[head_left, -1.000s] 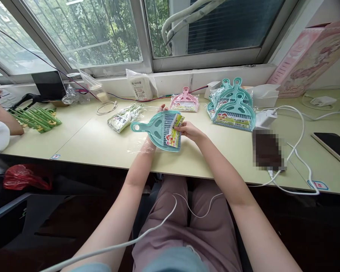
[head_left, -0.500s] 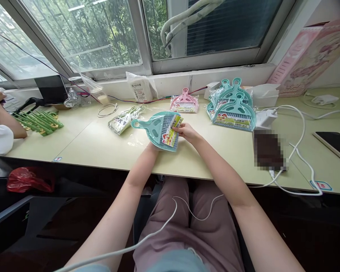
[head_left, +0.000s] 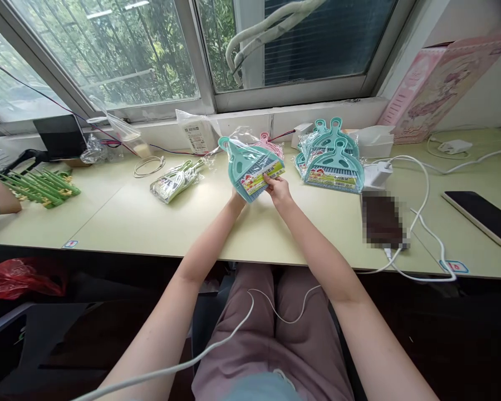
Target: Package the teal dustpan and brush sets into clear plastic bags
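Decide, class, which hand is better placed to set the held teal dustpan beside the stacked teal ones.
Probably the right hand: it is nearer the stack, and its fingers grip the dustpan at its edge. The left hand is farther off, mostly hidden behind the dustpan.

teal dustpan sets (head_left: pixel 253 166): four. pink dustpan set (head_left: pixel 270 145): one. black phone (head_left: pixel 483 217): one. red bag (head_left: pixel 19 277): one.

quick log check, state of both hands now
Left hand: mostly hidden behind the teal dustpan set; grip cannot be told.
Right hand: closed on the set's edge.
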`<state>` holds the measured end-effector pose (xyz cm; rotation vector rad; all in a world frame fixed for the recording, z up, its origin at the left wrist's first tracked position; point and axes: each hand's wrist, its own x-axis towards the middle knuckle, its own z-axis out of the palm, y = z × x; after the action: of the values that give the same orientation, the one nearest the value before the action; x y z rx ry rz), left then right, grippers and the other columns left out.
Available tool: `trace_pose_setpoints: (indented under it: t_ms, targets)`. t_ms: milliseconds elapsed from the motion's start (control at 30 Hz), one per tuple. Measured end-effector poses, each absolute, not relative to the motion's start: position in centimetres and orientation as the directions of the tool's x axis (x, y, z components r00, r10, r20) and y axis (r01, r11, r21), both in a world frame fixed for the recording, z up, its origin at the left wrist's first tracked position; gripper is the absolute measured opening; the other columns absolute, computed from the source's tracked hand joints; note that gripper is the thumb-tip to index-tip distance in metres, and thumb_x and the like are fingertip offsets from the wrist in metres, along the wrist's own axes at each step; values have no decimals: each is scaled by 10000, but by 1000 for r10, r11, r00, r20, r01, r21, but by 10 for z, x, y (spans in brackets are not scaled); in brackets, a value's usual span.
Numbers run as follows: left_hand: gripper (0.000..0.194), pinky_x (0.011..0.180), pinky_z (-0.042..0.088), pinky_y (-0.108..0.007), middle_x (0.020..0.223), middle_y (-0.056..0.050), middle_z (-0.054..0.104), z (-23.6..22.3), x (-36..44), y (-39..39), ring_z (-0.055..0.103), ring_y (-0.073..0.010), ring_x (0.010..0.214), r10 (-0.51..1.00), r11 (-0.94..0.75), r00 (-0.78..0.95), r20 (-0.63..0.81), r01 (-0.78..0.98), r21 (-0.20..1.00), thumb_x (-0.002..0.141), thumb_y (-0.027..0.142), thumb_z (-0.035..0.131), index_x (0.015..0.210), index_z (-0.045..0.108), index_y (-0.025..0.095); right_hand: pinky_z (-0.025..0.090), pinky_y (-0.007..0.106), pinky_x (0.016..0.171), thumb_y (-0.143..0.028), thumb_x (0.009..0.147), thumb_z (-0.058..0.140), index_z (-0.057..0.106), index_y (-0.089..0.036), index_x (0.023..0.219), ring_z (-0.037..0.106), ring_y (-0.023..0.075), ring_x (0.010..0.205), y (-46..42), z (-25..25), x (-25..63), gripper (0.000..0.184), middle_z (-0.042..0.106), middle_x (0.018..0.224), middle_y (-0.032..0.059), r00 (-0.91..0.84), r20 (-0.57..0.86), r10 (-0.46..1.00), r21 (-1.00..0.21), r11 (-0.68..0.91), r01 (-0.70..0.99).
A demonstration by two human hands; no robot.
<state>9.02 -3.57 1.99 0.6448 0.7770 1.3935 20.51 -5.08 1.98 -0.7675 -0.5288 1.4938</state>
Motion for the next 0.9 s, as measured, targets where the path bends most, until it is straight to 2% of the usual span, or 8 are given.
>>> trace_pose_setpoints:
  t_ms: [67, 167, 267, 367, 433, 500, 633, 900]
  targets:
    - [619, 1061, 459, -500, 1260, -126, 665, 19, 91, -34, 602, -300, 1212, 998, 61, 9, -69, -595, 802, 1004, 572, 248, 1302, 593, 153, 621, 323, 866, -67, 709, 806, 639, -145, 795, 721, 151, 782, -47, 21, 212, 204, 728, 742, -2, 120, -161, 980, -684, -23, -729]
    - [780, 1062, 459, -462, 1228, -135, 686, 15, 96, -34, 609, -300, 1219, 999, -20, 22, 37, -522, 852, 953, 711, 183, 1252, 620, 138, 623, 313, 867, -60, 726, 787, 629, -156, 815, 720, 142, 816, -44, 23, 220, 206, 729, 783, -6, 212, -209, 955, -627, 36, -778]
    - [676, 1041, 467, -398, 1231, -127, 690, 9, 104, -40, 620, -276, 1204, 976, -197, 26, 218, -337, 921, 944, 686, 348, 1207, 636, 133, 621, 286, 864, -40, 766, 741, 623, -157, 825, 716, 125, 815, -45, 25, 223, 176, 723, 793, -6, 269, -258, 928, -594, 67, -802]
    - [544, 932, 506, -341, 1101, -93, 736, 5, 110, -49, 682, -239, 1043, 919, -395, -12, 395, 14, 919, 906, 626, 518, 1138, 658, 154, 618, 253, 850, -19, 788, 704, 617, -158, 840, 715, 111, 817, -46, 28, 225, 172, 722, 811, -7, 322, -301, 898, -575, 99, -812]
    - [513, 831, 514, -318, 892, -68, 754, 3, 110, -53, 699, -204, 836, 892, -435, -6, 452, 261, 862, 917, 629, 498, 1019, 680, 160, 616, 236, 840, -18, 793, 694, 616, -162, 858, 719, 110, 838, -47, 30, 227, 177, 725, 837, -7, 349, -318, 882, -568, 117, -815]
    - [547, 756, 501, -298, 727, -51, 727, 3, 108, -57, 663, -172, 672, 881, -449, 51, 471, 407, 796, 957, 630, 409, 881, 679, 160, 615, 220, 831, -11, 800, 682, 614, -164, 881, 721, 106, 843, -47, 31, 230, 185, 726, 849, -8, 365, -330, 871, -562, 129, -817]
    - [640, 653, 463, -259, 613, -24, 681, 7, 104, -59, 578, -126, 509, 860, -501, 174, 480, 466, 729, 995, 630, 268, 812, 664, 162, 616, 203, 808, 7, 824, 641, 617, -159, 938, 720, 96, 811, -45, 33, 233, 203, 720, 827, -16, 368, -343, 864, -549, 134, -825]
    - [530, 685, 420, -256, 543, -6, 642, 13, 103, -63, 614, -146, 574, 815, -497, 265, 515, 777, 386, 1027, 482, 372, 737, 697, 181, 613, 169, 715, 31, 818, 642, 629, -134, 920, 688, 76, 690, -37, 30, 242, 194, 667, 701, -44, 290, -345, 893, -505, 84, -859]
